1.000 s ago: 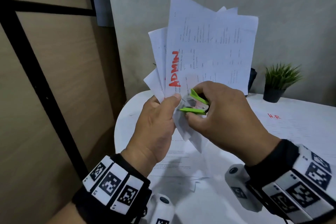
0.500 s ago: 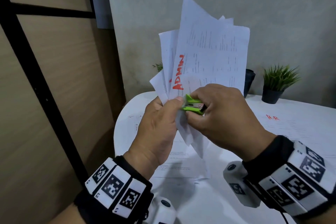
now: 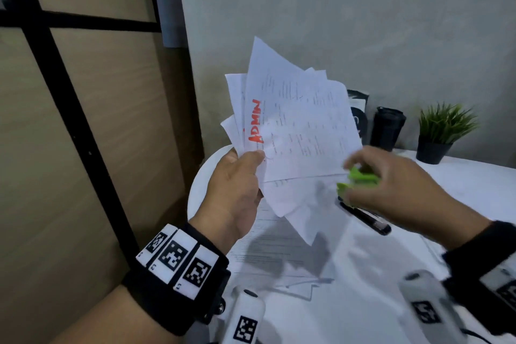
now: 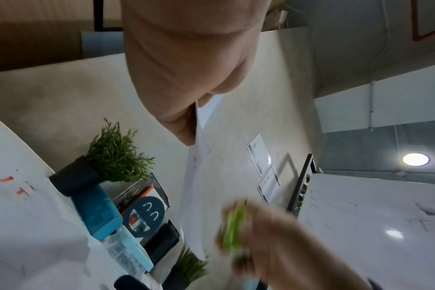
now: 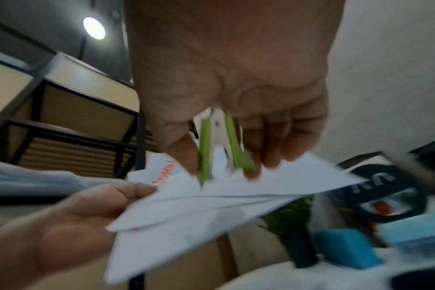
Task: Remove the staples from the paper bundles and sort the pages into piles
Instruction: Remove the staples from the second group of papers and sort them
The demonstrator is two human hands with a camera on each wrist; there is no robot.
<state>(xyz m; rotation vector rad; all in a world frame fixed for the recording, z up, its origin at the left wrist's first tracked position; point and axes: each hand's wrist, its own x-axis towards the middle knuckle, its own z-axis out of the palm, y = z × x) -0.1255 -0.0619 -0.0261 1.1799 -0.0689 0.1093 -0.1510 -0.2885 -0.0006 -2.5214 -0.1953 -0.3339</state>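
While my left hand [image 3: 237, 190] pinches the fanned paper bundle [image 3: 296, 131] at its lower left corner, thumb on the front sheet and fingers behind, the pages stand upright above the near left part of the white table [image 3: 474, 187]. I can read "ADMIN" in red along the left edge of the front page, just above my thumb. The sheets splay apart at the top and bottom, though I cannot tell from these views whether a staple is in the corner.

My right hand [image 3: 396, 190] is to the right of the bundle, blurred, with thumb and fingers curled round the green staple remover [image 3: 360, 179]. From the right wrist view the remover's two green handles stand apart, its metal teeth pointing down toward the paper's edge; I cannot tell whether they touch it.

Under my right hand a black pen [image 3: 365, 218] lies on the table. Printed sheets [image 3: 268, 248] lie flat on the table below the bundle. At the far edge against the grey wall I see a dark cup [image 3: 386, 128] and, to its right, a small potted plant [image 3: 441, 134]. A wood-panelled partition with black framing fills the left side.
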